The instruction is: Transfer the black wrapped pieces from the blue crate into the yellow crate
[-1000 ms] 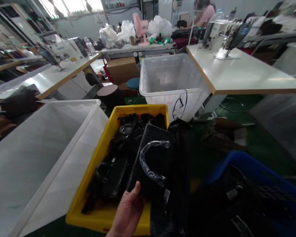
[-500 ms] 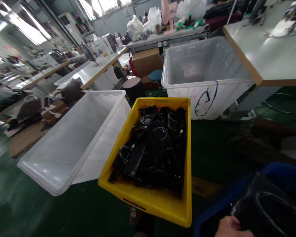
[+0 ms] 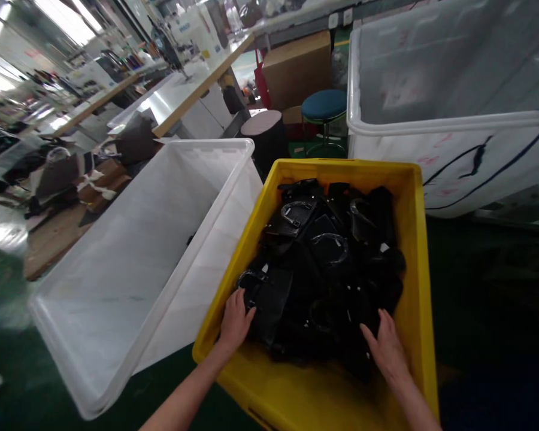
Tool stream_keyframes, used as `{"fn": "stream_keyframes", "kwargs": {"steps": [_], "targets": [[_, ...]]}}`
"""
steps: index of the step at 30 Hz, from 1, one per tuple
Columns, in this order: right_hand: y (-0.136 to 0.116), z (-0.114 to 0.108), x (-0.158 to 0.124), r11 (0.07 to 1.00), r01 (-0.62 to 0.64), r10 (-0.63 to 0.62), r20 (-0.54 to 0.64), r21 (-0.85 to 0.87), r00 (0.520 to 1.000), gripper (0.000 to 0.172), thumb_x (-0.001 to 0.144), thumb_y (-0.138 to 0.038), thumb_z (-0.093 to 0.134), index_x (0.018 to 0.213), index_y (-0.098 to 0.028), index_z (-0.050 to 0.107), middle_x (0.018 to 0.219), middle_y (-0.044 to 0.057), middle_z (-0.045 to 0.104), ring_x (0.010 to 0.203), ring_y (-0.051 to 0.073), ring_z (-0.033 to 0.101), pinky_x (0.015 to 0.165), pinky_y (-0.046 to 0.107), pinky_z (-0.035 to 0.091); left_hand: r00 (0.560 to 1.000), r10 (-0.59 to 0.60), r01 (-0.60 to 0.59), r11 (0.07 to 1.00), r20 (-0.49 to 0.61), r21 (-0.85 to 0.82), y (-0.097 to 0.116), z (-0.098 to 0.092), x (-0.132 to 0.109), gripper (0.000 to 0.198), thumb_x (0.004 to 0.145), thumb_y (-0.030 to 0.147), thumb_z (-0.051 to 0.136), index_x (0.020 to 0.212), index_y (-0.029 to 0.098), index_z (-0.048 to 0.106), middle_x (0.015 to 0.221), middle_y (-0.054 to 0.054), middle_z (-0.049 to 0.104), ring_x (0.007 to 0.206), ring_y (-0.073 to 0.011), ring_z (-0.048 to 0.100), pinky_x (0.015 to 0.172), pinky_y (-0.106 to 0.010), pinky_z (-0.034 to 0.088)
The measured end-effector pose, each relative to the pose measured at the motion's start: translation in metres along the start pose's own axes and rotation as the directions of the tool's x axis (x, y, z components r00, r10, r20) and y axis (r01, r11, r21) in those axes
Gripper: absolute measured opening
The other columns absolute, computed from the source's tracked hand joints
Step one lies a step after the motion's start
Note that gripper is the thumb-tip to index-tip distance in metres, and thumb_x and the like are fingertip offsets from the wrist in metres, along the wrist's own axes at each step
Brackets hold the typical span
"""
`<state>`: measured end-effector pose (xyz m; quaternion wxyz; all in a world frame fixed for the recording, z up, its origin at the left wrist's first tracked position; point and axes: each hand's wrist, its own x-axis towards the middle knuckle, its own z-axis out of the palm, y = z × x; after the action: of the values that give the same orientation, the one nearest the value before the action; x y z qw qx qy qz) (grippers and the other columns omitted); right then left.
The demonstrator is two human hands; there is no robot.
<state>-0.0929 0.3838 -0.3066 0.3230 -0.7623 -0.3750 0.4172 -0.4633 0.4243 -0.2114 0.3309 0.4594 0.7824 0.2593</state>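
A yellow plastic crate (image 3: 414, 239) sits on the floor in front of me, filled with a heap of black bags (image 3: 327, 263) with looped handles. My left hand (image 3: 236, 320) reaches into the crate's near left side, its fingers curled on the edge of a black bag at the pile's left. My right hand (image 3: 386, 347) rests on the near right side of the pile, fingers spread flat against the black bags. Both forearms come in from the bottom of the view.
A large white tub (image 3: 117, 263) lies to the left of the crate. A second translucent white bin (image 3: 440, 126) stands behind it. A blue stool (image 3: 326, 105), a dark round stool (image 3: 265, 126), a cardboard box (image 3: 296, 66) and long work tables with sewing machines stand farther back.
The view has swung left and down onto the yellow crate. Both hands have come into the crate and onto the pile of bags; the blue crate at right has left the view.
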Motion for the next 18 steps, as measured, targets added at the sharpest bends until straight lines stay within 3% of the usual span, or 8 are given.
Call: {"fn": "stream_keyframes", "kwargs": {"steps": [3, 5, 7, 9, 12, 15, 18], "targets": [[0.016, 0.022, 0.037, 0.985, -0.166, 0.166, 0.006, -0.056, 0.986, 0.072, 0.068, -0.054, 0.067, 0.125, -0.011, 0.053, 0.130, 0.021, 0.057, 0.127, 0.037, 0.049, 0.108, 0.052, 0.035, 0.998, 0.015, -0.010, 0.995, -0.055, 0.095, -0.024, -0.004, 0.022, 0.055, 0.074, 0.027, 0.065, 0.125, 0.016, 0.047, 0.142, -0.016, 0.041, 0.141, -0.0350, 0.029, 0.119, -0.051, 0.018], [0.025, 0.025, 0.051, 0.962, -0.256, 0.261, 0.040, -0.100, 0.965, 0.054, 0.073, -0.050, 0.068, 0.114, -0.016, 0.060, 0.109, 0.014, 0.068, 0.108, 0.032, 0.062, 0.097, 0.051, 0.045, 0.997, -0.011, 0.022, 0.990, -0.079, 0.138, -0.034, 0.005, 0.032, 0.063, 0.077, 0.029, 0.065, 0.133, 0.014, 0.041, 0.146, -0.019, 0.035, 0.140, -0.0369, 0.030, 0.117, -0.052, 0.023], [0.032, 0.025, 0.059, 0.936, -0.312, 0.327, 0.073, -0.160, 0.942, 0.043, 0.077, -0.049, 0.068, 0.106, -0.018, 0.063, 0.097, 0.009, 0.071, 0.097, 0.028, 0.066, 0.092, 0.049, 0.047, 0.994, -0.067, 0.081, 0.983, -0.086, 0.165, -0.042, 0.019, 0.042, 0.069, 0.078, 0.031, 0.067, 0.138, 0.013, 0.036, 0.147, -0.022, 0.034, 0.138, -0.0386, 0.035, 0.114, -0.055, 0.027], [0.035, 0.027, 0.061, 0.910, -0.341, 0.375, 0.114, -0.236, 0.920, 0.039, 0.077, -0.049, 0.069, 0.103, -0.019, 0.065, 0.093, 0.007, 0.071, 0.093, 0.027, 0.067, 0.091, 0.047, 0.048, 0.988, -0.143, 0.150, 0.973, -0.051, 0.173, -0.049, 0.032, 0.051, 0.066, 0.081, 0.035, 0.068, 0.136, 0.012, 0.039, 0.139, -0.023, 0.045, 0.129, -0.0372, 0.047, 0.108, -0.055, 0.036], [0.035, 0.037, 0.053, 0.864, -0.345, 0.430, 0.181, -0.368, 0.884, 0.042, 0.080, -0.049, 0.070, 0.109, -0.019, 0.065, 0.093, 0.007, 0.070, 0.092, 0.026, 0.067, 0.092, 0.048, 0.047, 0.966, -0.239, 0.219, 0.959, 0.102, 0.179, -0.057, 0.047, 0.058, 0.050, 0.084, 0.039, 0.068, 0.124, 0.013, 0.054, 0.119, -0.016, 0.063, 0.109, -0.0289, 0.063, 0.097, -0.049, 0.048], [0.029, 0.048, 0.032, 0.815, -0.323, 0.471, 0.227, -0.481, 0.852, 0.044, 0.087, -0.046, 0.065, 0.120, -0.018, 0.061, 0.097, 0.007, 0.069, 0.095, 0.025, 0.065, 0.094, 0.050, 0.046, 0.929, -0.278, 0.227, 0.950, 0.244, 0.216, -0.059, 0.052, 0.056, 0.049, 0.078, 0.038, 0.076, 0.119, 0.016, 0.061, 0.118, -0.012, 0.066, 0.113, -0.0289, 0.061, 0.101, -0.052, 0.044], [0.021, 0.051, 0.008, 0.783, -0.317, 0.502, 0.242, -0.535, 0.831, 0.041, 0.093, -0.043, 0.058, 0.125, -0.017, 0.057, 0.103, 0.008, 0.067, 0.097, 0.024, 0.064, 0.094, 0.050, 0.047, 0.918, -0.277, 0.215, 0.949, 0.285, 0.232, -0.059, 0.050, 0.050, 0.062, 0.071, 0.039, 0.082, 0.125, 0.017, 0.060, 0.135, -0.014, 0.056, 0.133, -0.0347, 0.043, 0.113, -0.059, 0.027]]}}
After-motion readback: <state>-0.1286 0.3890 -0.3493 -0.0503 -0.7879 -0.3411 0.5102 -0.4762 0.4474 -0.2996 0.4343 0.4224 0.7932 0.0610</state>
